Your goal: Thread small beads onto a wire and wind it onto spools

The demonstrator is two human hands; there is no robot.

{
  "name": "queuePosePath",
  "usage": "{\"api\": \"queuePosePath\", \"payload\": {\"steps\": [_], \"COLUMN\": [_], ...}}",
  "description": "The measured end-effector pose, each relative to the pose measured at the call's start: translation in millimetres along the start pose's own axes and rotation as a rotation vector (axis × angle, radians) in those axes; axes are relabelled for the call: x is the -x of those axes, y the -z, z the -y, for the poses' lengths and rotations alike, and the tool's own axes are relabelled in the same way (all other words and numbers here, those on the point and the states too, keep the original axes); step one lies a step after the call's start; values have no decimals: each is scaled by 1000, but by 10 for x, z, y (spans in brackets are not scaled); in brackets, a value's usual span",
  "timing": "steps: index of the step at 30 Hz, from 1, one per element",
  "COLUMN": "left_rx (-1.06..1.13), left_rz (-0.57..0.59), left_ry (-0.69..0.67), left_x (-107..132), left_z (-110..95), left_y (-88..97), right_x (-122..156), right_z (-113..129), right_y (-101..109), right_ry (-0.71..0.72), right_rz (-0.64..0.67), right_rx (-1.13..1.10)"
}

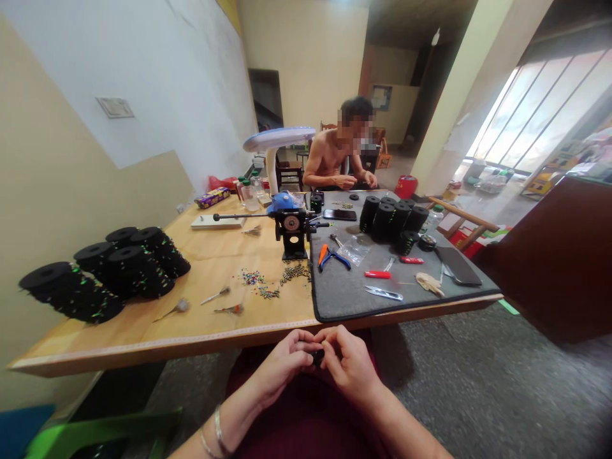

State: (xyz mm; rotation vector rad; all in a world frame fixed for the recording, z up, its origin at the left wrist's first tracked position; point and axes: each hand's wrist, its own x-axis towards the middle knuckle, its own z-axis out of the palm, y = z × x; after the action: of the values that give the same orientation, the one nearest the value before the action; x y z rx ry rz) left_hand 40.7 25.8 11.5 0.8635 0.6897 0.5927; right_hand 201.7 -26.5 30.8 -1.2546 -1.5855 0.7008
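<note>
Through the head camera I see the left hand [282, 364] and right hand [349, 364] closed, their fingertips [329, 341] pinching a small black spool [318, 357] above a dark red lap, just short of the wooden table's edge [143, 341]. At 12 o'clock, orange-and-blue pliers [333, 258] lie on a grey mat [356, 303] beside a hand-cranked winder [291, 224]. Black spools [129, 268] are heaped at 10 o'clock, a printed box [213, 197] at 11 o'clock is too small to read, and a shirtless co-worker [332, 159] sits across the table.

A small object [317, 357] sits between the left hand [282, 363] and right hand [351, 363], before the desk [182, 338]; on it, spools [129, 268] at 10 o'clock, a mat [354, 299] at 12.
</note>
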Motion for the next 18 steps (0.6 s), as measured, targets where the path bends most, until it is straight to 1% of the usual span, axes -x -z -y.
{"api": "queuePosePath", "payload": {"steps": [3, 7, 10, 12, 14, 16, 18], "left_rx": [-2, 124, 214, 244, 218, 122, -38], "left_rz": [12, 33, 73, 95, 98, 71, 11], "left_ry": [-13, 9, 5, 2, 11, 12, -26], "left_x": [-3, 19, 39, 45, 40, 27, 11], "left_z": [9, -41, -92, -120, -140, -148, -144], "left_y": [19, 12, -24, -49, -62, -59, -45], "right_x": [-32, -4, 40, 56, 61, 59, 57], "right_z": [-18, -116, -152, -148, -137, -134, -140], "right_y": [-3, -51, -87, -98, -99, -96, -92], "right_ry": [-48, -182, -202, -174, -113, -21, 59], "right_rz": [14, -10, -25, -36, -55, -77, -86], "right_rx": [-57, -200, -293, -281, -172, -22, 91]}}
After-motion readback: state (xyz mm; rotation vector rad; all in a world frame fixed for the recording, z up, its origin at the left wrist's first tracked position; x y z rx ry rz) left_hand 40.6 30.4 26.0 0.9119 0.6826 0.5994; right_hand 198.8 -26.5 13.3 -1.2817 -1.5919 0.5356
